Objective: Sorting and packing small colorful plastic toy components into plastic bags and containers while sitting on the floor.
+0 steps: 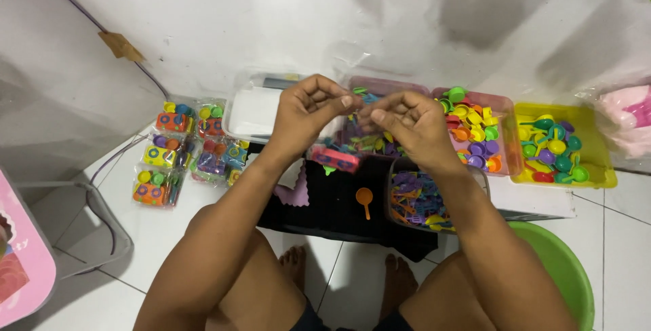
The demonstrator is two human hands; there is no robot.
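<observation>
Bright, even overhead light; soft shadows on wall (475, 5) (upper right); edges slightly bowed.

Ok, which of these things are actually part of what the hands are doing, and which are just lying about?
In use:
left hand and right hand, raised together, fingertips pinching something small
pink toy piece below them
orange toy spoon on the black cloth
tubs of small coloured toy parts
packed toy sets on the floor

Lying about:
green basin
grey cable
pink board
</observation>
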